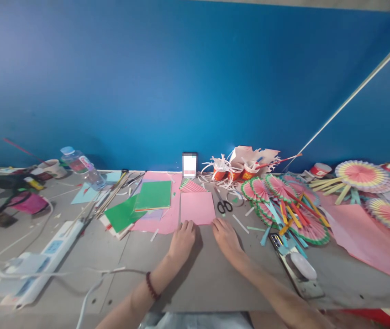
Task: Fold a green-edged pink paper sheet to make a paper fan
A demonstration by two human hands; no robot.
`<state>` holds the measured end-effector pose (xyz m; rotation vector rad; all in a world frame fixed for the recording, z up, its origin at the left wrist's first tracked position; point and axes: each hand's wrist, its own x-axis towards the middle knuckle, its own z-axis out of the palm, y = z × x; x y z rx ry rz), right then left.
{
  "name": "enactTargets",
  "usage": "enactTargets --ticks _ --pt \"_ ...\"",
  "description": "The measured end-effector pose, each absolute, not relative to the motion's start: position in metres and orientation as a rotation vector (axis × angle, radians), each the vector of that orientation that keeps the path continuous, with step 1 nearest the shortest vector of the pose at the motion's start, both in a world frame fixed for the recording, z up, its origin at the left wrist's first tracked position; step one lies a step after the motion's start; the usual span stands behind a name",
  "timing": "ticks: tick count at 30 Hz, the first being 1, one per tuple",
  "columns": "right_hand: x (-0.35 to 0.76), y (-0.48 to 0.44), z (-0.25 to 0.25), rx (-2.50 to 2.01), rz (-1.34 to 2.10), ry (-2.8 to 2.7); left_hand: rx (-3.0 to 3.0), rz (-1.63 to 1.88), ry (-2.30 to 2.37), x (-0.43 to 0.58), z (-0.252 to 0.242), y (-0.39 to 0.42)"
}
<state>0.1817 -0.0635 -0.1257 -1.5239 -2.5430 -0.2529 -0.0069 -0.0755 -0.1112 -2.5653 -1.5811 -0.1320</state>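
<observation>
A pink square of paper [197, 208] lies flat on the grey table [181, 288], between and just beyond my hands. My left hand [183, 238], with a dark bead bracelet at the wrist, rests at the paper's near left corner, its fingers curled together. At the near right corner my right hand [225, 234] touches the edge with bent fingers. Whether either hand pinches the paper is hard to make out. Behind the square lies a folded pink strip with green edges [192, 186]. Black-handled scissors [224, 207] lie just to its right.
Green sheets [154, 195] sit on larger pink paper at the left, beyond a power strip [49, 262]. A bottle [82, 165] stands farther back. Pleated paper fans [306, 224] and a phone [297, 269] are at the right. A lit screen [190, 165] leans on the blue wall.
</observation>
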Motion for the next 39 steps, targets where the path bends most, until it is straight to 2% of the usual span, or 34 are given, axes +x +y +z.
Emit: enactTargets --ticks 8,18,22,30,39 --pt "0.173 -0.078 -0.136 -1.619 -0.272 -2.461 -2.551 -0.303 -1.684 0.000 -0.119 -0.099" --pt "0.142 -0.093 -0.124 -1.889 -0.163 -2.427 -2.501 -0.310 -1.674 0.003 -0.120 -0.102" --pt "0.141 -0.092 -0.117 -1.844 -0.287 -2.473 -2.516 -0.303 -1.681 0.005 -0.121 -0.101" --pt "0.143 -0.086 -0.114 -1.682 -0.226 -2.510 -2.567 -0.333 -1.668 0.001 -0.120 -0.099" --pt "0.137 -0.089 -0.118 -1.661 -0.318 -2.518 -2.567 -0.336 -1.681 0.000 -0.120 -0.096"
